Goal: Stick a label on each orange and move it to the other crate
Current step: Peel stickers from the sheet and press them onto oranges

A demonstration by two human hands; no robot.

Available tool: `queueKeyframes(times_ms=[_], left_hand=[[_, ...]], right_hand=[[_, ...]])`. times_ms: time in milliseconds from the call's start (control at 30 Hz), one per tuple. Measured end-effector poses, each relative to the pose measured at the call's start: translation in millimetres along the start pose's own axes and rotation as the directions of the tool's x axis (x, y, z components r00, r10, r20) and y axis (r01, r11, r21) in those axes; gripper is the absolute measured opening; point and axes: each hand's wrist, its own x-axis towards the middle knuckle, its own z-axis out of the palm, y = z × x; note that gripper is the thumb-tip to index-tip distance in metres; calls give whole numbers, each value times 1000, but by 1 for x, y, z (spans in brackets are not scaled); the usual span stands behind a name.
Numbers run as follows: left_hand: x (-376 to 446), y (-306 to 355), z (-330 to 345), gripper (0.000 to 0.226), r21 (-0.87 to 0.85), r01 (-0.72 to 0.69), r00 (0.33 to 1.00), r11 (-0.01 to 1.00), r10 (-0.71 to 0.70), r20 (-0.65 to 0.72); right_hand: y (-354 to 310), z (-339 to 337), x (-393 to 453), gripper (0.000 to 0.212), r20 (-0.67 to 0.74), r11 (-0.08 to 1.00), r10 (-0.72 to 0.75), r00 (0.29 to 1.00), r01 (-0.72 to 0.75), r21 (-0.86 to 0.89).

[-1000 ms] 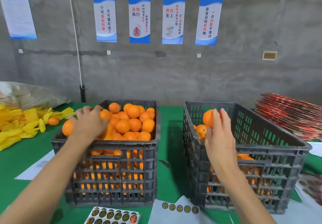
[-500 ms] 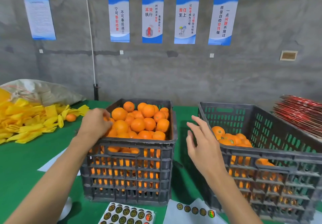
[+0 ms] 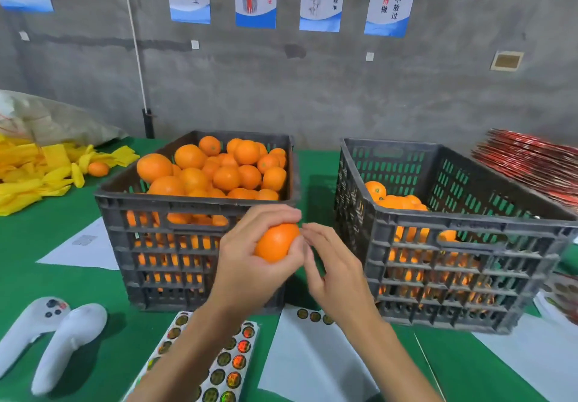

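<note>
Step in hand, as I judge it: labelling the round orange fruit (image 3: 276,242) held up in front of the two crates, above the near edge of the green-covered table (image 3: 62,279).

Doing it well: keep the orange steady, turn a smooth patch of peel toward the free fingers, press the label flat from its middle outward so no rim lifts. Avoid the stem end. Then carry it over the near wall of the dark plastic slatted crate on the right (image 3: 463,229) and lower it onto the fruit there; dropping risks bruising.

Left hand (image 3: 250,264): fingers curled round the orange, thumb over the top, a firm cupping grip.

Right hand (image 3: 331,273): fingertips drawn together at the right flank of the orange, touching or nearly touching the peel. Cannot tell whether a label sits between them; too small to read.

Supplies: sheet of round dark-and-gold stickers (image 3: 231,361) lies at the near edge under the left forearm; a white backing sheet (image 3: 312,364) with few stickers left lies beside it.

Source: the dark plastic crate on the left (image 3: 175,245), heaped full.
</note>
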Motion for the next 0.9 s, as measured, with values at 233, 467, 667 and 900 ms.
queueKeyframes(times_ms=[233, 467, 667, 900], left_hand=[[-83, -30, 36, 18, -92, 537, 835, 839, -512, 204], [-120, -61, 37, 16, 13, 862, 477, 507, -818, 321], [-125, -63, 43, 7, 57, 893, 409, 446, -859, 307], [-128, -66, 45, 14, 94, 910, 360, 405, -881, 308]], right_hand=[[54, 18, -80, 24, 451, 955, 291, 844, -288, -78], [75, 33, -93, 54, 675, 961, 273, 685, -226, -158], [86, 43, -88, 28, 651, 953, 288, 702, -279, -120], [85, 39, -87, 51, 702, 963, 258, 663, -232, -134]])
